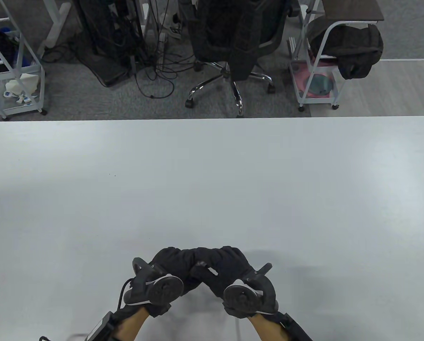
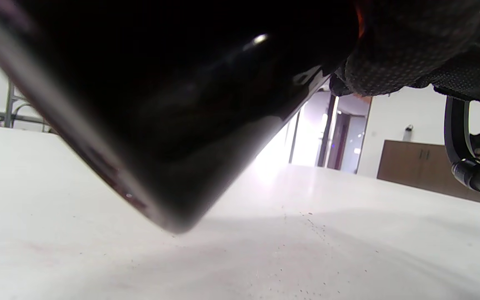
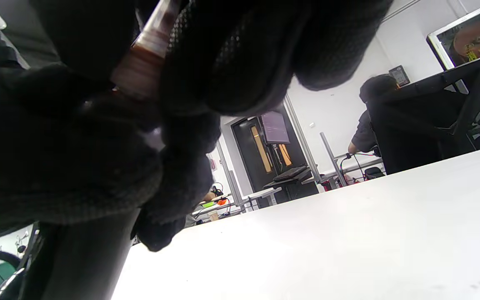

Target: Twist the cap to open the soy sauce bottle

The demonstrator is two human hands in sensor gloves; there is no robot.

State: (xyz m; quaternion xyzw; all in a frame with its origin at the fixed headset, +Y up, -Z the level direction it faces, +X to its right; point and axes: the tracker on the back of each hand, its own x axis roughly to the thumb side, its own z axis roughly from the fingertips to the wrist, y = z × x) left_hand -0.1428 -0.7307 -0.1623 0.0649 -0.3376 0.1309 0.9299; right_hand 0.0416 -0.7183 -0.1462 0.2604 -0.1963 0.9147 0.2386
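Near the front edge of the white table (image 1: 212,177), seen from above, the left hand (image 1: 169,264) and the right hand (image 1: 229,266) sit knuckle to knuckle, both gloves curled inward and touching, with a round tracker strapped on the back of each. From this angle the soy sauce bottle is completely hidden beneath the gloves, so I cannot tell there what either hand grasps. Beyond the far edge of the table stand an office chair (image 1: 233,46) draped with a dark jacket, a white cart (image 1: 318,71) to the right with a black bag hung on it, and a tangle of cables on the grey carpet to the left. From the left wrist, the dark, glossy body of the soy sauce bottle (image 2: 173,104) fills most of the view, tilted, its lower corner down close to the tabletop; gloved fingers (image 2: 411,50) press in at the upper right. From the right wrist, black gloved fingers (image 3: 231,54) are wrapped tightly around the bottle's neck (image 3: 140,71), where brownish liquid shows through clear plastic; the cap itself is hidden by the gloves. The left hand's glove clenches the bottle lower down.
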